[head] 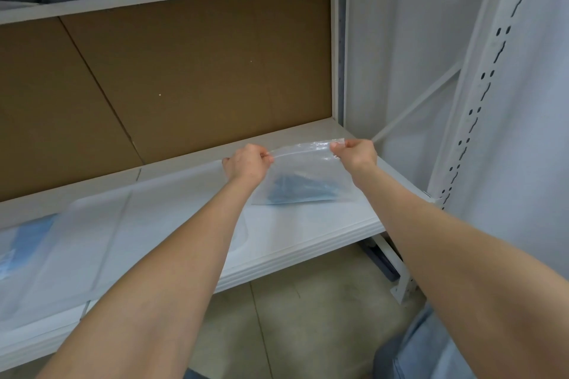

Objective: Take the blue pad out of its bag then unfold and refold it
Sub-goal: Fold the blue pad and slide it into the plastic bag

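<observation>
Now both hands point(248, 163) point(357, 154) pinch the bag's point(303, 177) top corners.

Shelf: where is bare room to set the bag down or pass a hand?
Bare shelf board lies at the right end, between the translucent sheet and the white upright, beneath the bag that the left hand and right hand pinch. A narrow strip runs behind the sheet along the cardboard back. The left is crowded: sheet and blue material.

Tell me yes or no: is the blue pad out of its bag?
No, the blue pad sits inside the clear bag, down at its bottom.
</observation>
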`<move>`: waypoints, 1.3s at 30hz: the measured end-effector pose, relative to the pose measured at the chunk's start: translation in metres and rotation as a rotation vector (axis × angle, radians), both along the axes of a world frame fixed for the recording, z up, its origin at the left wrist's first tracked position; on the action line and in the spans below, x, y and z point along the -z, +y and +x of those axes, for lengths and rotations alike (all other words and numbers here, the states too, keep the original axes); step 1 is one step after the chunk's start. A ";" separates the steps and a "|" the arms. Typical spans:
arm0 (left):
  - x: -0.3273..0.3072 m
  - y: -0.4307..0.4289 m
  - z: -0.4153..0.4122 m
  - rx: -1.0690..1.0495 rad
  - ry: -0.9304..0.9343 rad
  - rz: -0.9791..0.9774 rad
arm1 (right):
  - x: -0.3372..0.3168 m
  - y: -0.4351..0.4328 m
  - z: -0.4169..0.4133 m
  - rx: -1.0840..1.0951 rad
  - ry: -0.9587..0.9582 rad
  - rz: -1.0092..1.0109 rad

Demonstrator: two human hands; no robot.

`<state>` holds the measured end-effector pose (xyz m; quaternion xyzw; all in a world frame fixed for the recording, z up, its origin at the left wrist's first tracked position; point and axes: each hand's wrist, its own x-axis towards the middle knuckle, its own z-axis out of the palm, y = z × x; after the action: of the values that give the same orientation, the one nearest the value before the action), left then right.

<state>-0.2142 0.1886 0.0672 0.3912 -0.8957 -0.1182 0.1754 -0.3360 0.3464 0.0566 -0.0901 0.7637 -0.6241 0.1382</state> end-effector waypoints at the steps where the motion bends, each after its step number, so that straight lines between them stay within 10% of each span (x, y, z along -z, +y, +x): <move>1: -0.001 0.002 -0.002 0.013 -0.008 -0.014 | 0.000 0.000 0.000 -0.006 0.005 0.004; 10: -0.019 0.050 -0.041 0.236 0.056 0.068 | 0.002 -0.001 0.003 -0.075 0.042 -0.102; 39: -0.008 0.001 -0.002 0.054 -0.005 0.104 | 0.017 -0.001 -0.012 0.174 -0.068 -0.098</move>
<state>-0.2165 0.1898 0.0755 0.3759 -0.8990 -0.1681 0.1491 -0.3478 0.3452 0.0400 -0.0087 0.7322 -0.6729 0.1048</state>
